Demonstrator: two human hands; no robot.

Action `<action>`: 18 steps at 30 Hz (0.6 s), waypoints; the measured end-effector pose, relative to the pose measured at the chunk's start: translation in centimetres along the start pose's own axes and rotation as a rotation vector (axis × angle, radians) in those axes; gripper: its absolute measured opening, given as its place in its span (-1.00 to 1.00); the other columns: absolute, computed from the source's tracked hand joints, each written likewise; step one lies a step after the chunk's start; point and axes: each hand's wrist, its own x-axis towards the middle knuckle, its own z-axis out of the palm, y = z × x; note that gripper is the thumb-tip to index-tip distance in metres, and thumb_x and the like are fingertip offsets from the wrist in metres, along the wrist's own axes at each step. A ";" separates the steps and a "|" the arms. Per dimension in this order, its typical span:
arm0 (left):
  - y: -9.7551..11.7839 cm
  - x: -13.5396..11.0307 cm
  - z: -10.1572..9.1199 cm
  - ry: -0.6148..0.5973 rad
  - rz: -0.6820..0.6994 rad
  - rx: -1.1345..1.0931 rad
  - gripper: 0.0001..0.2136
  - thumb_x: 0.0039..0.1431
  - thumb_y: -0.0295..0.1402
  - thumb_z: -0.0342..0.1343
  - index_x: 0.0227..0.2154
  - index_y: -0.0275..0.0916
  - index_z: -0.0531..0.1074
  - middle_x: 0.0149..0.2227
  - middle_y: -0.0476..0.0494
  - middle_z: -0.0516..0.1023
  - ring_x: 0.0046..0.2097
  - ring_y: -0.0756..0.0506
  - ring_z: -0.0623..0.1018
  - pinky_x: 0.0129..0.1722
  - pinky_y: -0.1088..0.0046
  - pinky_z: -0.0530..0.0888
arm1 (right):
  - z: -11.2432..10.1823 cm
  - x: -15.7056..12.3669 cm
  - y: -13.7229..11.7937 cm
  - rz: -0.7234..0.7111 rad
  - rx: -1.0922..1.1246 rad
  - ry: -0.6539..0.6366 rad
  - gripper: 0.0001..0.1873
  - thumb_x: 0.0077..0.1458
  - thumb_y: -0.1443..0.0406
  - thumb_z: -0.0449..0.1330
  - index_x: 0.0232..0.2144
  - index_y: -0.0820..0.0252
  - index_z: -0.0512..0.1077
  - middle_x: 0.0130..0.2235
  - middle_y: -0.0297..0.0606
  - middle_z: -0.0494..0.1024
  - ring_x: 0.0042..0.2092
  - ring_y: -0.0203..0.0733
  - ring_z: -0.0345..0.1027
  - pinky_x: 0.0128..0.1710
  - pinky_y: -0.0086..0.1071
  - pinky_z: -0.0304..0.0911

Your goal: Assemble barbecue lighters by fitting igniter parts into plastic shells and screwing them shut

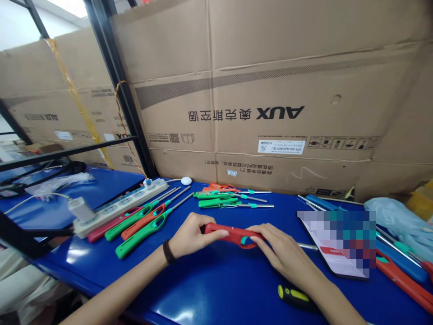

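Note:
A red long-nosed lighter (219, 229) is held level above the table between both hands. My left hand (194, 232) is closed around its handle end, thumb along the near side. My right hand (270, 243) grips the front part by the trigger loop, where a bit of green trigger shows. A metal tube (308, 246) sticks out past my right hand, apparently the lighter's nozzle; the stretch between is hidden. Beneath my right forearm lies a black and yellow screwdriver (293, 294), partly covered.
Red, orange and green lighters (140, 237) lie side by side at left, against a white power strip (118, 205). Several opened lighter parts (218, 201) lie behind my hands. A phone (334, 257) and more lighters (401, 277) are at right. Cardboard (237, 90) walls the back.

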 end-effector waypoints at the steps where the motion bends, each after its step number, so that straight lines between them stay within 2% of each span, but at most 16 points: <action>1: 0.5 0.1 0.1 -0.032 -0.108 -0.070 -0.50 0.19 0.03 -0.04 -0.66 -0.31 0.31 -0.72 0.04 0.30 -0.64 0.08 0.26 -0.63 0.59 0.14 | 0.1 0.0 -0.2 -0.001 -0.021 0.015 -0.77 0.30 0.25 -0.07 -0.05 0.04 0.29 -0.11 -0.31 0.50 -0.09 -0.19 0.38 -0.11 -0.32 0.25; 3: 1.7 0.1 0.6 -0.105 -0.240 -0.176 -0.48 0.20 0.03 -0.09 -0.68 -0.29 0.26 -0.75 0.04 0.28 -0.68 0.08 0.25 -0.66 0.59 0.12 | 0.4 0.2 -0.7 0.004 -0.070 0.037 -0.76 0.29 0.23 -0.07 -0.06 0.06 0.30 -0.14 -0.30 0.52 -0.11 -0.16 0.40 -0.13 -0.30 0.25; 5: 3.1 0.0 1.2 -0.110 -0.256 -0.193 -0.50 0.21 0.01 -0.08 -0.69 -0.28 0.22 -0.74 0.05 0.25 -0.68 0.08 0.23 -0.65 0.59 0.12 | 0.7 0.3 -1.3 0.027 -0.126 0.061 -0.71 0.31 0.23 -0.14 -0.21 0.11 0.36 -0.28 -0.29 0.56 -0.25 -0.16 0.45 -0.27 -0.34 0.25; 8: 5.1 -0.4 1.8 -0.010 -0.107 -0.047 -0.55 0.24 -0.09 -0.07 -0.67 -0.28 0.20 -0.71 0.09 0.17 -0.64 0.09 0.16 -0.62 0.57 0.07 | 1.0 0.3 -2.0 0.053 -0.212 0.152 -0.53 0.32 0.27 -0.24 -0.47 0.14 0.38 -0.52 -0.32 0.53 -0.49 -0.21 0.44 -0.52 -0.39 0.12; 12: 6.5 -1.6 1.4 0.033 0.072 0.016 -0.63 0.24 -0.16 -0.03 -0.62 -0.27 0.23 -0.68 0.09 0.14 -0.63 0.09 0.13 -0.59 0.55 0.07 | 0.6 0.2 -2.5 -0.050 -0.310 0.360 -0.44 0.30 0.32 -0.20 -0.66 0.17 0.36 -0.68 -0.32 0.45 -0.65 -0.27 0.35 -0.59 -0.37 -0.01; 14: 6.6 -2.2 1.1 0.036 0.084 0.005 -0.64 0.24 -0.19 -0.04 -0.62 -0.26 0.23 -0.68 0.09 0.14 -0.63 0.09 0.12 -0.60 0.54 0.08 | 0.4 0.2 -2.9 -0.098 -0.341 0.407 -0.42 0.26 0.37 -0.19 -0.71 0.19 0.37 -0.71 -0.31 0.44 -0.68 -0.29 0.33 -0.60 -0.37 -0.02; 18: 6.2 -3.5 1.2 0.022 0.043 0.004 -0.64 0.25 -0.20 -0.05 -0.62 -0.25 0.21 -0.68 0.09 0.14 -0.64 0.09 0.12 -0.61 0.54 0.07 | 0.8 0.4 -3.7 -0.138 -0.360 0.359 -0.43 0.23 0.41 -0.17 -0.73 0.21 0.41 -0.70 -0.28 0.48 -0.68 -0.28 0.35 -0.61 -0.36 -0.02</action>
